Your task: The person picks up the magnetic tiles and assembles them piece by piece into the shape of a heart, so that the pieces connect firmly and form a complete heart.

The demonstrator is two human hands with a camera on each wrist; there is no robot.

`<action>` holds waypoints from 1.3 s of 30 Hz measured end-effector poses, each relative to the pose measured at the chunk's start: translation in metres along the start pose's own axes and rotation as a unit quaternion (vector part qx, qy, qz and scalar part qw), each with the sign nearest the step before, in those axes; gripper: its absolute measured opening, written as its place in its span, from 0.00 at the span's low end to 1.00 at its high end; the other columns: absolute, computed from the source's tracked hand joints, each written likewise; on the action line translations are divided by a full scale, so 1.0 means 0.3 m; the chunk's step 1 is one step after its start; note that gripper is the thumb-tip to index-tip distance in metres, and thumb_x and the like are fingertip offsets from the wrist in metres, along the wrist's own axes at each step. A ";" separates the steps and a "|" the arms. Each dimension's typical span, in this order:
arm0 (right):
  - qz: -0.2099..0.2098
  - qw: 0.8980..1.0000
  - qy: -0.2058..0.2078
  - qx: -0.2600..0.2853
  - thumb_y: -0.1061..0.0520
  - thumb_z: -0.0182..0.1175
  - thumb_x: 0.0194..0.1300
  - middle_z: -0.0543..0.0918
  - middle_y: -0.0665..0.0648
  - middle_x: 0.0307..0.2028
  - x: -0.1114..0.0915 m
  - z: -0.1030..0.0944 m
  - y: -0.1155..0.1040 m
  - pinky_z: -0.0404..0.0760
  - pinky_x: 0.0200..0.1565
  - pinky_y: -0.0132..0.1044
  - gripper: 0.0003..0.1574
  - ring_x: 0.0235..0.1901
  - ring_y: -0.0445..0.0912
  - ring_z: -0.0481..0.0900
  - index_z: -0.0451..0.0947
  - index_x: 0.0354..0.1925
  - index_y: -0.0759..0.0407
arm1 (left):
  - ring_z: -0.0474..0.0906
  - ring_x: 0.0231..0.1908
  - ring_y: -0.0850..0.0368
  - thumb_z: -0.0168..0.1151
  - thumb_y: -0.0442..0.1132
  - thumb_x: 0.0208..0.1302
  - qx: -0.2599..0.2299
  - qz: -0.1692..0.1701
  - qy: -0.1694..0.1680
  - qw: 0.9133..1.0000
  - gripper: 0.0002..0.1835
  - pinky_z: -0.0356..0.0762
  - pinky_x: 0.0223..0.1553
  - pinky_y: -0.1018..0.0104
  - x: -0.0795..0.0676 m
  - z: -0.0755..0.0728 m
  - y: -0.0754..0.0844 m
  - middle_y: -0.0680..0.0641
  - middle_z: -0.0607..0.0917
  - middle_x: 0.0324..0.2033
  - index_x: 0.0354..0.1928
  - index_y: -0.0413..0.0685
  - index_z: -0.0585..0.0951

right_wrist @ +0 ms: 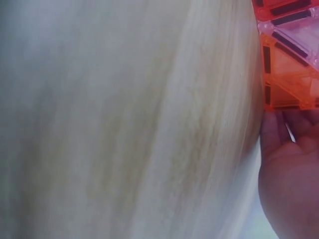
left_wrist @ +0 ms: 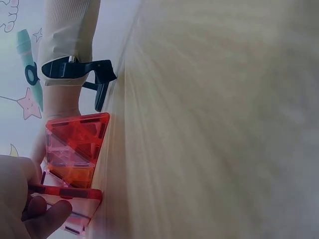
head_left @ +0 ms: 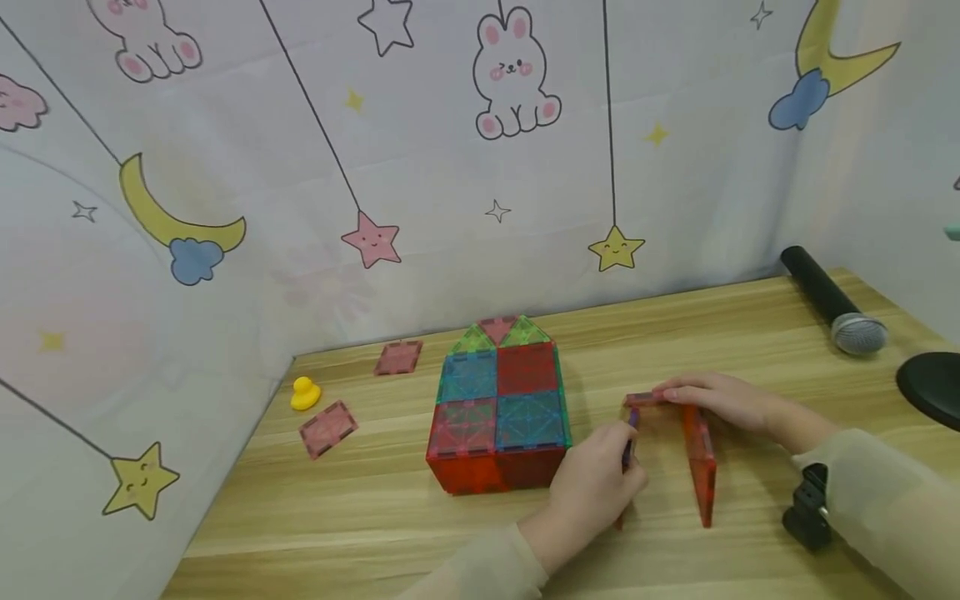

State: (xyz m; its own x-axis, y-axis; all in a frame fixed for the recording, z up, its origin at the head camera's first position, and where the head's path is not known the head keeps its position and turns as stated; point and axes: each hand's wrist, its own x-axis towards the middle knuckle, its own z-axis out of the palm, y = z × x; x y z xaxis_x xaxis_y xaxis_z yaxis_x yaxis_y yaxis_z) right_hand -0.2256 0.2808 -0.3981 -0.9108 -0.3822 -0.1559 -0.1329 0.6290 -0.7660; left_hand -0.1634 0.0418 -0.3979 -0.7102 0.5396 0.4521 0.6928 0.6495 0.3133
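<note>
My left hand pinches an upright magnetic tile, seen edge-on and red in the left wrist view. This tile forms the left side of a small three-sided structure. Its right side is a wall of red, pink and orange tiles, whose triangles show in the left wrist view. A tile spans the back between them. My right hand reaches over the back right corner, straight fingers touching the tiles there. In the right wrist view its fingers lie against the orange tile.
A box of red and blue magnetic tiles with green triangles at its back stands left of my hands. Further left are two pink tiles and a yellow rubber duck. A microphone lies at the back right, near a black round base.
</note>
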 end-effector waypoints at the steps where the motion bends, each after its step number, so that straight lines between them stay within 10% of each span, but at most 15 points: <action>1: -0.001 1.000 -0.002 0.001 0.42 0.44 0.71 0.71 0.67 0.59 0.002 -0.001 0.001 0.58 0.56 0.64 0.32 0.61 0.65 0.62 0.72 0.59 0.63 | 0.67 0.22 0.72 0.66 0.32 0.49 0.003 -0.003 0.003 1.000 0.12 0.65 0.22 0.85 -0.003 0.000 -0.002 0.55 0.79 0.29 0.39 0.45 0.79; 16: -0.033 0.999 0.012 -0.032 0.45 0.50 0.69 0.70 0.71 0.59 -0.036 -0.010 -0.005 0.63 0.55 0.61 0.33 0.59 0.66 0.64 0.67 0.62 0.68 | 0.66 0.23 0.69 0.61 0.39 0.60 -0.038 -0.056 -0.089 0.994 0.23 0.67 0.24 0.82 -0.018 -0.004 0.002 0.48 0.76 0.43 0.57 0.44 0.69; 28: -0.034 0.999 0.020 0.000 0.50 0.61 0.63 0.66 0.73 0.58 -0.084 0.014 -0.037 0.76 0.42 0.40 0.47 0.50 0.57 0.73 0.52 0.67 0.75 | 0.64 0.20 0.69 0.61 0.42 0.63 -0.054 -0.078 -0.107 0.990 0.31 0.66 0.23 0.82 -0.040 -0.015 -0.005 0.45 0.71 0.48 0.65 0.44 0.62; 39: -0.045 0.998 0.028 -0.020 0.50 0.58 0.65 0.66 0.75 0.59 -0.098 0.005 -0.032 0.76 0.43 0.34 0.41 0.51 0.58 0.74 0.58 0.64 0.75 | 0.70 0.27 0.69 0.64 0.42 0.59 -0.080 -0.099 -0.163 0.978 0.42 0.70 0.27 0.80 -0.075 -0.046 0.010 0.45 0.66 0.58 0.71 0.49 0.54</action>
State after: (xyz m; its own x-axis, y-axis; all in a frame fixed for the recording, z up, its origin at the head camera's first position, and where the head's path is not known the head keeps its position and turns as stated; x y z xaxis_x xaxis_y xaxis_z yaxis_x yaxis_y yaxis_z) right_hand -0.1970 0.2851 -0.3871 -0.9152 -0.3998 -0.0511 -0.2291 0.6204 -0.7501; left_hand -0.1438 0.0243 -0.3957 -0.8163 0.5710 0.0874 0.5301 0.6802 0.5063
